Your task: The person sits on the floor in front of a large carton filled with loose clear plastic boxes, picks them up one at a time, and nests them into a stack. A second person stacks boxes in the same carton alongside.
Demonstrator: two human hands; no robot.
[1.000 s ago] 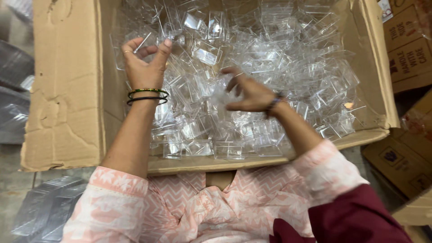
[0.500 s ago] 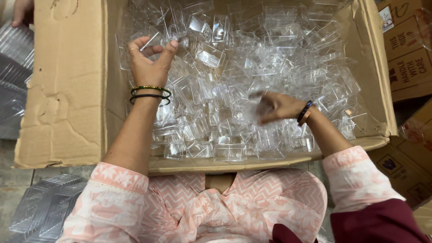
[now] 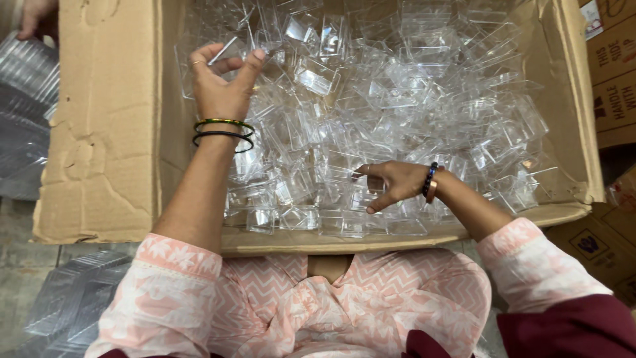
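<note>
Left hand [image 3: 222, 83] is up at the far left of the box [image 3: 106, 132], fingers curled narrow, thumb and forefinger pinching one clear cup [image 3: 228, 48] by its rim. That cup sits lifted above the heap, just inside the box's left wall. Two bangles [image 3: 224, 132] ring the wrist, and the forearm runs down across the near edge of the box.

Right hand [image 3: 391, 185] is low in the near middle of the pile [image 3: 411, 99], fingers bent and partly spread, tips resting on a clear cup [image 3: 361, 199] among the others. Whether it truly grips that cup, I cannot tell; the plastic is see-through and the pieces overlap. A dark bracelet [image 3: 430, 182] sits on the wrist.

Edges now. The box's left flap lies flat and wide, torn along its near left corner. The right wall [image 3: 573, 99] stands tilted outward, with more cartons [image 3: 616, 86] close behind it on the right. The near wall is low, touching the person's pink top [image 3: 311, 298].

Room to move: the gap between the two hands is open, filled only with loose cups. Left of the box lie stacked clear trays [image 3: 23, 119], and another person's hand [image 3: 36, 16] shows at the far left corner above them. More trays [image 3: 73, 298] sit near left on the floor.
</note>
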